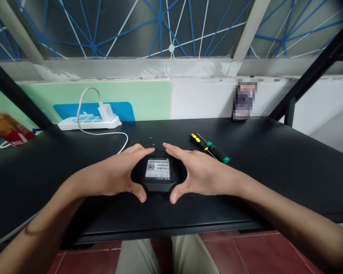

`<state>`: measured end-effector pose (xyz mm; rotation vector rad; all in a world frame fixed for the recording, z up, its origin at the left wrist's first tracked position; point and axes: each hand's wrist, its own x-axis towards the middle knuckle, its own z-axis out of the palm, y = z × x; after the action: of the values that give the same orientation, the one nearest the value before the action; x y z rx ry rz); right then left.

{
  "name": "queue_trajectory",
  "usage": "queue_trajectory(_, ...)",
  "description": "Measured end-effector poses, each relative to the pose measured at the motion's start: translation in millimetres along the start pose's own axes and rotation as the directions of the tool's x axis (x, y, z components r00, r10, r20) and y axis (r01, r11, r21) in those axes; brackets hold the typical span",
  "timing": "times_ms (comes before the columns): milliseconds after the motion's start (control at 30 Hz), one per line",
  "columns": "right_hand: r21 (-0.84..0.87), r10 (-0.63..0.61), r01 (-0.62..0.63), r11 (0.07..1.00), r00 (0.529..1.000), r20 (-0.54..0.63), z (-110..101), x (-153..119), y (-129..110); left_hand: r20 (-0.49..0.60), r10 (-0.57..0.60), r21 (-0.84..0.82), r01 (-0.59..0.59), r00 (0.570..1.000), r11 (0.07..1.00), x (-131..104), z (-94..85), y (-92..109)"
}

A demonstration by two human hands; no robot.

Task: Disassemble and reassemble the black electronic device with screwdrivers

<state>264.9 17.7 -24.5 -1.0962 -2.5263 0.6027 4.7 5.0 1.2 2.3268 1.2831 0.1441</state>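
Note:
A black box-shaped device (159, 186) lies on the black desk, its white label (157, 168) with a QR code and barcodes facing up. My left hand (122, 169) curves around its left side, fingers stretched past the far edge and thumb near the front left corner. On the opposite side my right hand (198, 171) mirrors it, thumb by the front right corner. Both hands are open, thumbs spread wide from the fingers. Dark gaps show between palms and device; whether any fingertip touches it is hard to tell.
Two screwdrivers, one yellow and black (198, 140) and one green and black (218, 152), lie right of the device. Tiny pale pieces (153, 144) lie beyond it. A white power strip (90, 123) with plugged cable, a blurred phone (244, 102) and a bottle (10, 128) stand farther back.

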Motion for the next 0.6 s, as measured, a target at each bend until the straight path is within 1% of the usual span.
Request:
queue_trajectory(100, 0.012, -0.025, 0.025, 1.0, 1.0, -0.011, 1, 0, 3, 0.013, -0.004, -0.014, 0.004, 1.0, 1.0, 0, -0.8, 1)
queue_trajectory(167, 0.013, -0.032, 0.032, 0.999, 0.999, -0.009, 1, 0, 6, 0.015, 0.022, -0.015, -0.021, 1.0, 1.0, 1, -1.2, 2)
queue_trajectory(267, 0.029, -0.057, 0.057, 0.998, 0.998, 0.001, 0, 1, 11, 0.003, 0.054, 0.014, -0.054, 0.999, 0.998, 3, -0.6, 4)
queue_trajectory(400, 0.048, -0.12, 0.12, 0.992, 0.993, -0.002, -3, 6, 15, 0.003, 0.039, 0.062, -0.039, 0.999, 0.997, 6, 2.1, 5)
queue_trajectory(433, 0.047, -0.115, 0.117, 0.992, 0.993, -0.03, -5, 7, 17, 0.004, 0.033, 0.067, -0.033, 0.999, 0.997, 6, 2.6, 4)
queue_trajectory(500, 0.036, -0.067, 0.073, 0.997, 0.986, -0.153, -10, 11, 22, 0.002, 0.028, 0.078, -0.028, 1.0, 0.997, 6, 2.8, 3)
queue_trajectory(533, 0.019, -0.032, 0.038, 0.999, 0.968, -0.25, -14, 13, 26, 0.002, 0.03, 0.085, -0.03, 1.0, 0.996, 7, 2.2, 2)
queue_trajectory(567, 0.005, 0.004, -0.002, 1.0, 0.937, -0.349, -19, 14, 31, 0.006, 0.031, 0.095, -0.032, 0.999, 0.995, 7, 1.0, 2)
queue_trajectory(600, -0.012, 0.041, -0.052, 0.999, 0.897, -0.44, -24, 15, 37, 0.014, 0.029, 0.107, -0.03, 0.999, 0.994, 9, -0.7, 2)
